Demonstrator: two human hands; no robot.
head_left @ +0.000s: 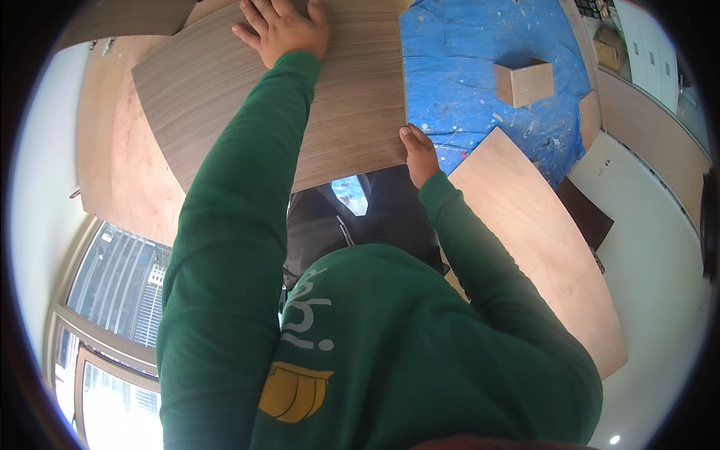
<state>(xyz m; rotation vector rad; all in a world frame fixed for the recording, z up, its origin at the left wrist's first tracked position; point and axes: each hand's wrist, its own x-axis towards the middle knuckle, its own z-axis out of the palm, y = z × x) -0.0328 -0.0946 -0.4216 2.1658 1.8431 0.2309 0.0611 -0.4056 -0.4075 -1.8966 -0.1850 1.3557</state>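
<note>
A large grey-brown wood-grain panel [345,97] spans the upper middle of the head view, in front of my body. My left hand [289,30] lies flat on its face near the far part, fingers spread. At the panel's near right corner, my right hand [421,156] grips the edge. Its thumb rests at the edge and the other fingers are partly hidden. Both forearms are in green sleeves.
A blue sheet [457,82] spotted with pale marks covers the floor at right, with a small open wooden box [525,84] on it. A light plywood board [540,225] lies right of me. Another pale board [112,150] is at left, above a window [120,277].
</note>
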